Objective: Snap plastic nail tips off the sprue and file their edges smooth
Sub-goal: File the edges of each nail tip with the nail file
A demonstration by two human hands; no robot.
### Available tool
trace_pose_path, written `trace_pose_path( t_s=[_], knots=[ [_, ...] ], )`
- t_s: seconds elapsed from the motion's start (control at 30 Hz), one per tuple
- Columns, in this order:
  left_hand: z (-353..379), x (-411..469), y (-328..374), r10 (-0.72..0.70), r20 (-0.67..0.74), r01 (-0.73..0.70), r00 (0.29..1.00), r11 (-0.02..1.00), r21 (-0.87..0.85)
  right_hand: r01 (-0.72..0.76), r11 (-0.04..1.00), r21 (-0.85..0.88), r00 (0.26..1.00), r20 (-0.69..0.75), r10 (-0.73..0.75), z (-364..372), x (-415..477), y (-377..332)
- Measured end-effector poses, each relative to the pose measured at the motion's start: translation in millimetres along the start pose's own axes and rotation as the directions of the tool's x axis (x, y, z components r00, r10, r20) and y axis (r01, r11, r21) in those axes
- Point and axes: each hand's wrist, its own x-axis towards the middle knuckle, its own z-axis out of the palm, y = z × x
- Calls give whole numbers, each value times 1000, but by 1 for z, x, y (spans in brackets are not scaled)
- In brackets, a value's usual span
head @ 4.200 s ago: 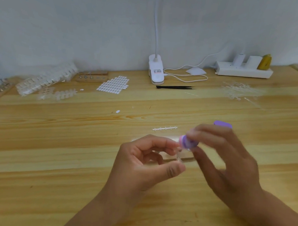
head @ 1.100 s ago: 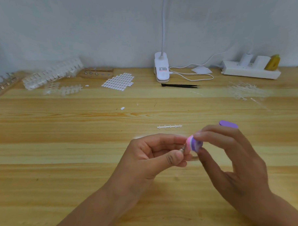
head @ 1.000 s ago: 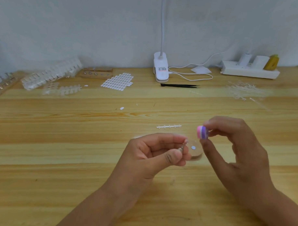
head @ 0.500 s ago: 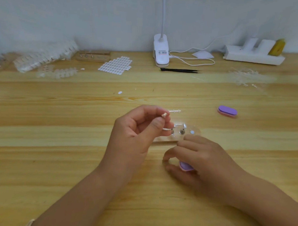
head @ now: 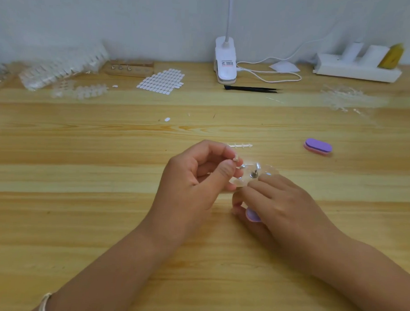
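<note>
My left hand (head: 194, 178) pinches a small pale nail tip (head: 235, 159) between thumb and forefinger, raised just above the table's middle. My right hand (head: 283, 204) lies low on the table to its right, fingers curled over a small purple file block (head: 252, 215) that peeks out beneath them. Between the hands stands a clear holder (head: 257, 173) with metal pegs. A bare sprue strip (head: 242, 145) lies just beyond it. A second purple and pink file block (head: 318, 147) rests further right on the wooden table (head: 81, 220).
Along the back edge: bagged sprues (head: 63, 64), loose clear tips (head: 80, 91), a wooden peg block (head: 130, 67), a sheet of white tabs (head: 162, 81), a clip lamp (head: 226, 60) with cable, black tweezers (head: 250, 88), a power strip (head: 355, 67), discarded clear sprues (head: 343, 97).
My right hand dropped from filing height to the table with the purple file still in it. My left hand lifted the nail tip slightly up and left.
</note>
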Motion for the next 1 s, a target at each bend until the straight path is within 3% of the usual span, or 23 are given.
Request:
trace_pose_path(
  t_s=[0.17,0.43,0.67,0.87,1.0],
  knots=[
    [-3,0,1,12,-11,-12,1000,1000,14,-2,989,151,1000,22,-1,-3,-3,9],
    [-3,0,1,-2,-37,4,999,999,45,27,996,83,999,16,-28,1,1,6],
    [0,1,0,-6,-26,7,1000,998,66,-86,996,13,995,-58,86,7,4,-10],
    [-5,0,1,3,-6,-2,1000,992,123,-260,937,235,949,-118,293,-2,8,1],
    [-4,0,2,-11,33,4,999,981,195,-220,917,333,904,-284,320,-21,7,12]
  ],
)
